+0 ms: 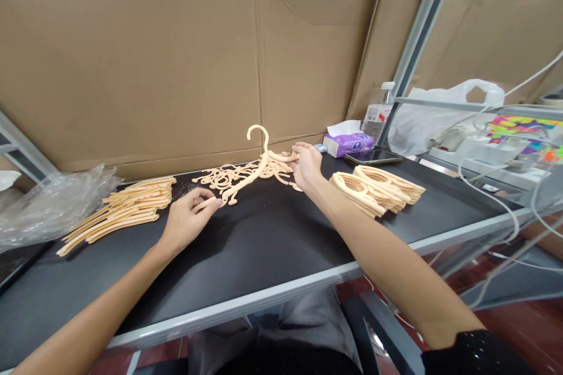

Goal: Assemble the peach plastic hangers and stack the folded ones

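A peach-coloured plastic hanger point(250, 179) is held up over the black table, its hook pointing upward. My right hand point(307, 165) is closed round the hanger's right arm. My left hand point(188, 214) pinches a small peach plastic piece point(203, 205) right at the hanger's lower left end; whether the two are joined I cannot tell. Behind the hanger lies a loose heap of peach hook pieces point(215, 177). To the left of my left hand is a pile of long, slightly curved peach bars point(132, 204). Stacks of peach pieces with round loops point(373, 187) lie beside my right forearm.
Crumpled clear plastic point(57, 199) covers the table's left end. At the back right are a purple tissue pack point(349, 143), a phone point(373, 156) and a plastic bottle point(379, 114). Cardboard point(185, 64) walls the back. White cables point(466, 181) hang by the right-hand shelf.
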Action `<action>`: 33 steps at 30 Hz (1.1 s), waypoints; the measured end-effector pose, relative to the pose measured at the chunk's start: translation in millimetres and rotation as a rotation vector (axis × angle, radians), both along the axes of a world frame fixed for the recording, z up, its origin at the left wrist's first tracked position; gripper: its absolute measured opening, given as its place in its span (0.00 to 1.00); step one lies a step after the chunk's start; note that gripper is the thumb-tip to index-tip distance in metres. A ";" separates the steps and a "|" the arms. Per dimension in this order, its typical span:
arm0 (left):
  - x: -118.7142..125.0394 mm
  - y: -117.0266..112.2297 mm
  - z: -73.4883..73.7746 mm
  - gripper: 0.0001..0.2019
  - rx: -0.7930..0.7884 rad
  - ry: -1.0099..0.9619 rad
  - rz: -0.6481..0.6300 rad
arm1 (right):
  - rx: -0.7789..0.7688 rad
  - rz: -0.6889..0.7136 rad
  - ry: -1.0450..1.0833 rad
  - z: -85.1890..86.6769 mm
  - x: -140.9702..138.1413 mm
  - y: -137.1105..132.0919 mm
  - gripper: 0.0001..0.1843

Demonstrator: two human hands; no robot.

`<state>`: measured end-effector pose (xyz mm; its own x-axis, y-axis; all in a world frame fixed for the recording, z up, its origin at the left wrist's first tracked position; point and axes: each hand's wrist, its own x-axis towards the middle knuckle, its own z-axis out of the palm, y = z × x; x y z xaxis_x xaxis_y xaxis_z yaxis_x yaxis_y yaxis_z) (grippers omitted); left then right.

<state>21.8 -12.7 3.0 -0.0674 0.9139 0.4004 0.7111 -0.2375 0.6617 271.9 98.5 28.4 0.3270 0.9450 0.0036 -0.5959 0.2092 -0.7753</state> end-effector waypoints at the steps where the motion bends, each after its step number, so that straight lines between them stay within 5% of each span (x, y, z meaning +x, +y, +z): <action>1: 0.3 0.1 0.8 0.17 -0.009 -0.040 -0.022 | -0.010 0.008 0.002 0.1 1.1 0.7 0.11; 11: -9.4 8.2 -1.9 0.16 -0.056 -0.305 -0.024 | -0.133 0.129 -0.166 1.2 0.9 -3.6 0.09; 22: -10.5 4.9 13.7 0.16 -0.287 -0.953 -0.229 | -0.127 0.076 -0.228 -0.5 1.0 -1.4 0.09; 27: -4.8 5.2 8.5 0.16 -0.299 -0.902 -0.278 | -0.134 0.114 -0.212 -3.6 -4.9 -4.4 0.11; 33: -2.3 6.5 -3.6 0.23 -0.196 -0.561 -0.326 | -0.063 0.255 -0.160 -4.8 -19.1 -19.2 0.08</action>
<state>19.4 -6.3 -0.6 0.0750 0.9748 0.2099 0.1593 -0.2195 0.9625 252.9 79.3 23.5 0.0794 0.9965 -0.0250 -0.4922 0.0174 -0.8703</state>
